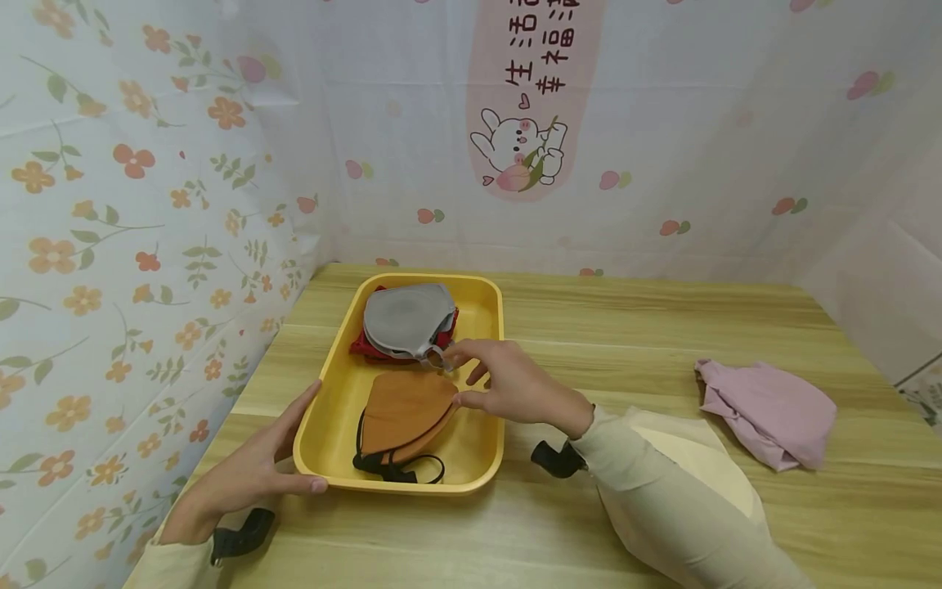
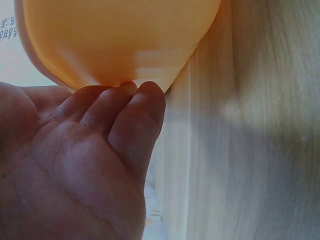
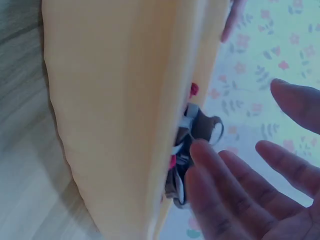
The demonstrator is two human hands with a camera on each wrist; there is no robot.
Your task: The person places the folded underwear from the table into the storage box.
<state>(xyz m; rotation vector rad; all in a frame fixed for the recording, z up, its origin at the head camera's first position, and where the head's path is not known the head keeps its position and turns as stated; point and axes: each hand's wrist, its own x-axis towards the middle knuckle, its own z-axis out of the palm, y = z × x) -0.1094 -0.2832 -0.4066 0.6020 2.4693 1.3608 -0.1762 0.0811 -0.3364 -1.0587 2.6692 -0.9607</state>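
Where a flowered sheet (image 1: 110,245) hung at far left, we saw just beside it the left hand (image 1: 250,470), its fingers nearly straight against a yellow tray's (image 1: 478,311) outer wall, its thumb spread wide at the front rim. In the tray, on a wooden table (image 1: 589,327), we found a gray folded item (image 1: 405,315) over red fabric (image 1: 364,348) at the back, and an orange folded item (image 1: 405,409) with black straps (image 1: 383,468) nearer us. Above the tray's right side, we saw the right hand (image 1: 511,380), thumb and fingers loosely apart; we could not tell whether its tips touched the orange folded item. Farther right, we noted cream cloth (image 1: 692,450) beside the sleeve (image 1: 662,499), then crumpled pink cloth (image 1: 765,409).
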